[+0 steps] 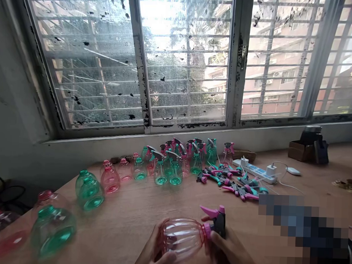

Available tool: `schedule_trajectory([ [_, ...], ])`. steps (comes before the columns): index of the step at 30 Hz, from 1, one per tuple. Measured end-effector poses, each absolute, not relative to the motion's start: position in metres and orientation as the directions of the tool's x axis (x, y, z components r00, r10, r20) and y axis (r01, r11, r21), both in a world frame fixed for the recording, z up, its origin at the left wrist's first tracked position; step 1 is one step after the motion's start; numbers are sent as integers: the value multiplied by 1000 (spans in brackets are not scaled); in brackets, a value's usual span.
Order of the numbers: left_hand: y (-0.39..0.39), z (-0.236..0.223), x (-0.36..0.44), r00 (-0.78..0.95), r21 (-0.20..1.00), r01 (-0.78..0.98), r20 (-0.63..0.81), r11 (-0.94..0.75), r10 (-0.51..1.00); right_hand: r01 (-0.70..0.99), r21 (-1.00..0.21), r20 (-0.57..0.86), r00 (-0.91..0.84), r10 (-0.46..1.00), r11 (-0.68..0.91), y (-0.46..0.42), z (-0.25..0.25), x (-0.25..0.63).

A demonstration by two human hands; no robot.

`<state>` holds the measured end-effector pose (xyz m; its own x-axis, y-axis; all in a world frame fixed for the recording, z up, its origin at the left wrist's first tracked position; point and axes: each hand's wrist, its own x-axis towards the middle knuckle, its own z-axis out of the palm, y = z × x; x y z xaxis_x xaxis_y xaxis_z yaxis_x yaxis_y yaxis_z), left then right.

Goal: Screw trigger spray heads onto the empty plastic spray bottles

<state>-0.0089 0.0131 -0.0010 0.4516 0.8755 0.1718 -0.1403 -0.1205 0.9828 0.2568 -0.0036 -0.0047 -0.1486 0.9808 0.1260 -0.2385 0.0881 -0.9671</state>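
Note:
My left hand (153, 251) wraps around the body of a clear pink spray bottle (182, 237) lying on its side near the table's front edge. My right hand (231, 251) grips the bottle's neck, at the black and pink trigger spray head (216, 218) fitted on it. Both hands are closed on the bottle.
Open green and pink bottles (90, 192) stand along the left of the wooden table (138, 211). Assembled spray bottles (175, 162) cluster by the window wall. Loose trigger heads (232, 182) lie beside a white power strip (254, 171). A dark box (310, 146) sits far right.

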Motion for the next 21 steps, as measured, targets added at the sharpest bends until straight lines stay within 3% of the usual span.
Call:
schedule_trajectory([
  [3,16,-6,-10,429,979,-165,182,-121,885,-317,-937,187,-93,978,149,-4,-5,251],
  [6,21,-19,-8,376,962,-212,241,-170,895,-272,-940,218,-23,976,204,0,7,248],
  [12,28,-34,-5,337,963,-147,264,-227,903,-12,-910,412,71,908,414,27,59,265],
  [16,29,-33,-8,356,967,-140,249,-212,901,249,-857,471,22,882,451,70,77,276],
  [21,27,-30,-7,357,968,-100,251,-230,900,363,-811,492,0,870,458,136,75,277],
])
